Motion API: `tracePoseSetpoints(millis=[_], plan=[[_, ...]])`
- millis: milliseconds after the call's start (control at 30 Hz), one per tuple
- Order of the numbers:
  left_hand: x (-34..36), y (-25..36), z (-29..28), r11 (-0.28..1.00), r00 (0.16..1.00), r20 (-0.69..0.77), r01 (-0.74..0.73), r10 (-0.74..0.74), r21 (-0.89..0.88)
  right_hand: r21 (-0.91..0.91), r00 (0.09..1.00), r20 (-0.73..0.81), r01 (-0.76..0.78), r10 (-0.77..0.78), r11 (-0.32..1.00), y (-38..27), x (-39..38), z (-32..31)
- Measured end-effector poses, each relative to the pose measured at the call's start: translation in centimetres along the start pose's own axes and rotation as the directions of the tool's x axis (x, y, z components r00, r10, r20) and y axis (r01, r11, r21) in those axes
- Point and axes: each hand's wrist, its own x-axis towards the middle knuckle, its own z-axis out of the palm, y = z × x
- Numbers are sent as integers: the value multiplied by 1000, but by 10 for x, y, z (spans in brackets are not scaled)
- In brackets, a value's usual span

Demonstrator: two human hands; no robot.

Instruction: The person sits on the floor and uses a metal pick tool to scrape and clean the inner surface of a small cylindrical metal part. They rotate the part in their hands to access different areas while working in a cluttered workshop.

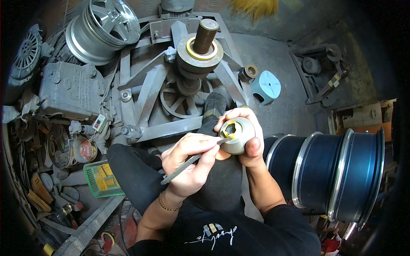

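Hands: left (188, 160) holds file (192, 160), right (245, 136) seemingly grips cone (237, 135).

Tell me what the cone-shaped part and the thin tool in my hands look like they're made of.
The cone-shaped part looks like metal with a dull silver-grey finish; the yellow ring inside its hexagonal opening could be brass or paint. The thin flat tool looks like bare grey steel, matte and worn, with no separate handle showing.
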Motion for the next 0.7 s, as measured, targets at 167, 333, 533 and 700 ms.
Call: tracePoseSetpoints(millis=[167,333,533,700], plan=[[-1,-8,-1,915,985,-23,149,-170,-375,34,999,-8,-40,41,999,-1,1,-1],[0,-4,3,927,987,-11,146,-160,-344,18,1000,-15,-25,26,1000,-3,-1,0],[2,-7,1,985,999,9,35,-34,-166,-37,999,0,32,-32,999,-3,-2,1],[4,-7,0,991,1000,1,6,-6,-132,29,998,13,56,-56,998,0,-2,-1]])
